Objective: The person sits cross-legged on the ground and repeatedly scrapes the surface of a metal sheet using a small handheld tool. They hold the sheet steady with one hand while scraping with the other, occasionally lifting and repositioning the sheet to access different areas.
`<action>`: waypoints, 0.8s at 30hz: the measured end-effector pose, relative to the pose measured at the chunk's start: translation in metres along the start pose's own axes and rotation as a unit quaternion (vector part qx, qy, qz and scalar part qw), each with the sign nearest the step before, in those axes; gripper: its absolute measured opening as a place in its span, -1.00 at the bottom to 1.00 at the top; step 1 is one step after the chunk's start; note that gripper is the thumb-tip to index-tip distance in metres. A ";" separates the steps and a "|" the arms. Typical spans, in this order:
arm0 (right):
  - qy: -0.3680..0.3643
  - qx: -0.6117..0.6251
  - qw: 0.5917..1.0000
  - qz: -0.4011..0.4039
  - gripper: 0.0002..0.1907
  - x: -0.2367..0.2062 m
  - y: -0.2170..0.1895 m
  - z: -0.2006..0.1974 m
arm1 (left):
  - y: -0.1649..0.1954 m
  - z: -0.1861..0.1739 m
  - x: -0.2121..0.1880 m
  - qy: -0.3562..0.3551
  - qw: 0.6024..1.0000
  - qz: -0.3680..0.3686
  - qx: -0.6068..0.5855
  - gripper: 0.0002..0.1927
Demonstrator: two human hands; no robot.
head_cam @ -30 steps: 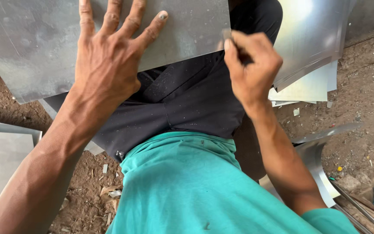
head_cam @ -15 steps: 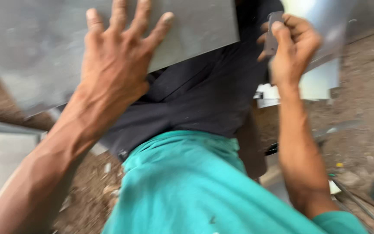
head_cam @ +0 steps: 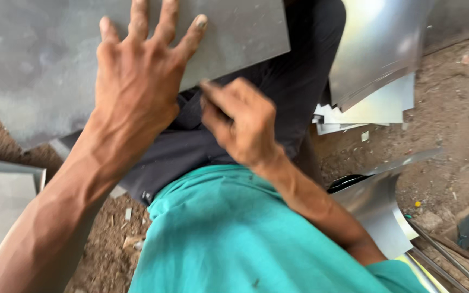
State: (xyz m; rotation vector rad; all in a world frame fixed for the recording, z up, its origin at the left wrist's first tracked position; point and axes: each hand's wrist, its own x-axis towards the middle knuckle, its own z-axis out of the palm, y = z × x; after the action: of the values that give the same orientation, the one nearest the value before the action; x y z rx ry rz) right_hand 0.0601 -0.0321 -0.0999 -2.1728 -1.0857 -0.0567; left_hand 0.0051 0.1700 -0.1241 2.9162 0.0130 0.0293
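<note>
On lap: metal sheet [head_cam: 234,32] | left hand [head_cam: 137,81] fingers splayed flat | right hand [head_cam: 242,127] curled, grip unclear | sheet stack [head_cam: 370,54] right

Left hand [head_cam: 137,81] is spread wide, fingers fanned out and palm pressed flat, forearm stretched straight out with the veins showing. Right hand [head_cam: 242,122] sits just beside it, curled loosely with fingers bent in, a bit blurred, elbow tucked and wrist bent inward.
</note>
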 end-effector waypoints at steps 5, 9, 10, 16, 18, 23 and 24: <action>0.055 -0.005 0.995 0.084 -0.82 0.004 0.042 -0.023 | -0.001 0.004 -0.001 -0.015 1.000 -0.010 0.001 -0.05; 0.078 0.024 0.994 0.072 -0.84 0.001 0.054 -0.004 | 0.001 0.014 0.002 -0.017 0.999 -0.017 0.027 -0.06; 0.037 -0.001 0.999 0.038 -0.84 -0.007 0.046 0.008 | 0.003 0.016 0.003 -0.032 0.999 -0.019 0.031 -0.06; 0.056 0.111 0.983 0.137 -0.86 -0.017 0.062 -0.009 | -0.024 -0.018 -0.013 -0.005 0.998 0.012 0.061 -0.05; 0.089 0.180 0.949 0.243 -0.87 -0.003 0.079 -0.029 | -0.046 -0.040 -0.028 -0.065 0.997 -0.006 0.039 -0.04; 0.030 0.057 0.991 -0.117 -0.87 0.056 0.068 -0.015 | -0.046 -0.026 -0.053 -0.027 0.998 -0.017 0.052 -0.07; 0.041 0.039 0.981 -0.187 -0.86 0.081 0.064 -0.006 | -0.040 -0.012 -0.051 -0.005 0.998 -0.031 0.060 -0.14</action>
State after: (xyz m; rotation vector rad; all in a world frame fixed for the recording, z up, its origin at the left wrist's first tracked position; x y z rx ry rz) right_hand 0.1600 -0.0060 -0.1043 -1.8552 -1.4096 -0.2657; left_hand -0.0461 0.2110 -0.1227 3.0344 0.1083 0.0025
